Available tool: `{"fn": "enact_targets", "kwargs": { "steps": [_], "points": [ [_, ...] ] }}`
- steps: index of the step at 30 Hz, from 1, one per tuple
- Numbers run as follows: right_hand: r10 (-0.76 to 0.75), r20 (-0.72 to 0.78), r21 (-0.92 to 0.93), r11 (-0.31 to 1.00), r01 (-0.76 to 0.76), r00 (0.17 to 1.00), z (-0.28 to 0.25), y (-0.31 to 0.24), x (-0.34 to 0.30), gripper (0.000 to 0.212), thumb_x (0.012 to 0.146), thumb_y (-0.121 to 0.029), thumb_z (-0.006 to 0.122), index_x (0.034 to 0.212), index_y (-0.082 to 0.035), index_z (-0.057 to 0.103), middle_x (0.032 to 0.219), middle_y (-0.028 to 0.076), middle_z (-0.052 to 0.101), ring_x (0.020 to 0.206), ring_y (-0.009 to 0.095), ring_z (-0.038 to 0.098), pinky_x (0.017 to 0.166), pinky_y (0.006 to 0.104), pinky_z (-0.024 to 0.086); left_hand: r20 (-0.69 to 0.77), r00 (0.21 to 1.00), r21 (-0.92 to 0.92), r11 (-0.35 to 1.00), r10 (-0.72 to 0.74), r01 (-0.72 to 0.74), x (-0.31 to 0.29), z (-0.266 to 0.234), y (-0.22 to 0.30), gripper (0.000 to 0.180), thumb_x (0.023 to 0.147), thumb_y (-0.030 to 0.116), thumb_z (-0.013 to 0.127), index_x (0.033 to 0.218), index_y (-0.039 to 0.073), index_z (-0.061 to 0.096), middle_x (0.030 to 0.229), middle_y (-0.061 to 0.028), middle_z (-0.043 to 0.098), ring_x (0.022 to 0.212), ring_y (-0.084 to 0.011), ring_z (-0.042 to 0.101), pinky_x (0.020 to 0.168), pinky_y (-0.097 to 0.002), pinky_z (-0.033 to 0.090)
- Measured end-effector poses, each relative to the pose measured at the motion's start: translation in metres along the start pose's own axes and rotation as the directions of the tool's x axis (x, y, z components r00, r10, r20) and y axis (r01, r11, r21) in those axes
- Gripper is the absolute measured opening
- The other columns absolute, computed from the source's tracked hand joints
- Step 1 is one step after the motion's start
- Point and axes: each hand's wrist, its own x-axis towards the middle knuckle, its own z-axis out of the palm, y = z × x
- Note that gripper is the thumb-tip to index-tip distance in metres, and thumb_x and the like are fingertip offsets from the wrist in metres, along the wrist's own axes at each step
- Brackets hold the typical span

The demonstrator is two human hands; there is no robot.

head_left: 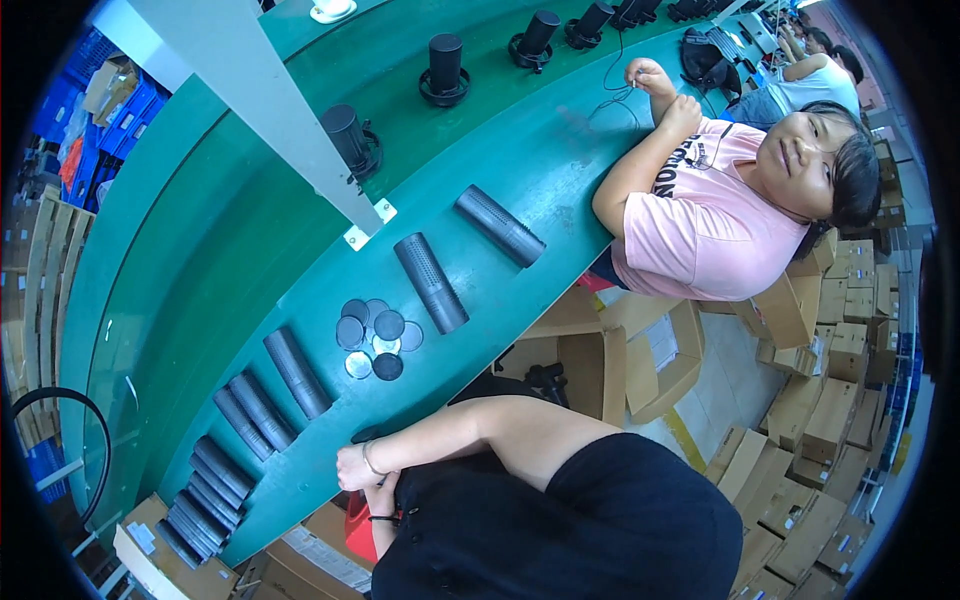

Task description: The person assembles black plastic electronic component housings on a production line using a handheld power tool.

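My right hand, with a thin bracelet at the wrist, is closed near the front edge of the green workbench. What it holds, if anything, is hidden. My left hand, with a dark wristband, is just below and touches or nearly touches it; its fingers are mostly covered. Ahead of my hands lies a loose cluster of black and silvery flat discs. A black tube rests to their left, and a perforated black tube to their right. Further left, more black tubes lie side by side.
Black cylinders on round bases line the green back strip. A grey post rises from the bench. A co-worker in a pink shirt leans at the right, holding a thin cable. Cardboard boxes fill the floor behind.
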Motion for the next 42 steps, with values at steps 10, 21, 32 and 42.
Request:
{"fn": "enact_targets", "kwargs": {
  "steps": [10,21,32,42],
  "points": [
    [-0.008,-0.049,0.058,0.998,0.011,0.999,0.005,0.009,-0.007,0.015,0.071,-0.018,0.058,0.075,-0.007,0.068,0.076,0.010,0.068,0.074,0.025,0.066,0.062,0.0371,0.051,-0.025,0.999,0.072,0.997,0.027,-0.025,0.008,-0.004,-0.026,0.059,0.070,0.018,0.077,0.118,-0.004,0.050,0.114,-0.0130,0.055,0.104,-0.0198,0.051,0.093,-0.0321,0.038],
    [-0.008,-0.046,0.042,0.999,0.010,0.999,0.000,0.010,-0.009,0.015,0.073,-0.018,0.058,0.077,-0.006,0.064,0.076,0.009,0.067,0.075,0.025,0.065,0.062,0.0366,0.051,-0.108,0.985,0.107,0.986,0.137,-0.126,0.006,0.006,-0.011,0.055,0.069,0.022,0.078,0.111,-0.005,0.054,0.109,-0.0142,0.059,0.102,-0.0210,0.054,0.092,-0.0327,0.039],
    [0.025,-0.048,0.036,0.999,-0.023,0.999,0.008,0.008,-0.003,0.015,0.070,-0.020,0.060,0.077,-0.007,0.062,0.075,0.008,0.066,0.074,0.023,0.065,0.060,0.0367,0.050,-0.053,0.994,0.124,0.988,0.095,-0.088,0.011,0.002,-0.015,0.062,0.070,0.022,0.077,0.118,-0.005,0.049,0.117,-0.0159,0.054,0.108,-0.0226,0.051,0.095,-0.0333,0.037],
    [0.097,-0.007,0.089,0.991,-0.096,0.995,-0.008,0.006,-0.004,0.014,0.068,-0.015,0.061,0.076,-0.010,0.071,0.077,0.006,0.068,0.076,0.021,0.066,0.063,0.0328,0.051,0.028,0.998,0.034,0.998,-0.059,0.058,0.006,-0.010,-0.025,0.067,0.075,0.022,0.072,0.128,-0.004,0.041,0.126,-0.0133,0.048,0.114,-0.0220,0.046,0.098,-0.0331,0.034]
  ]
}}
